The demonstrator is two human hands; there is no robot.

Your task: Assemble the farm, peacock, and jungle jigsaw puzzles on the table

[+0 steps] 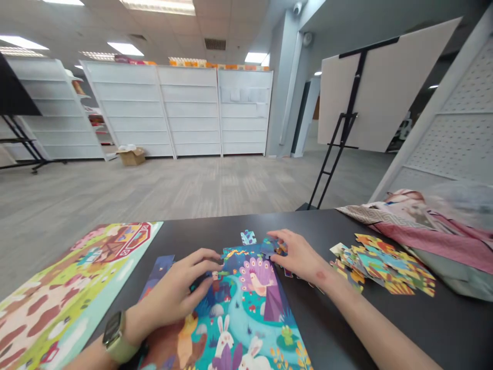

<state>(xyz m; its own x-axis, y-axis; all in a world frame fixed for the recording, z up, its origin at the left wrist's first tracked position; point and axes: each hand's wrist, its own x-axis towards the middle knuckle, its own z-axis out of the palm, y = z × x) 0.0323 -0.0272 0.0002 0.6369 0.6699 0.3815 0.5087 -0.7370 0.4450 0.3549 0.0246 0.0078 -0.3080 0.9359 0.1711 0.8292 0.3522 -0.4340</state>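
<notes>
A jigsaw puzzle [241, 308] with rabbits, a pink peacock and a purple tent on teal ground lies partly assembled on the black table. My left hand [188, 282] rests over its left edge, fingers curved and thumb apart from them; the palm side is hidden. At the upper right corner, my right hand [295, 252] has fingers and thumb around a dark blue puzzle piece [268, 246]. A light blue piece [248, 237] lies loose just beyond the puzzle's far edge. More dark pieces [164, 264] show beside my left hand, and a few lie partly hidden under my right.
A farm picture [73, 288] with a cow covers the table's left side. To the right lie piled yellow and orange puzzle pieces [389, 264]. Behind them is a pink and grey cloth bag [435, 231]. An easel board [370, 87] stands past the table [200, 234].
</notes>
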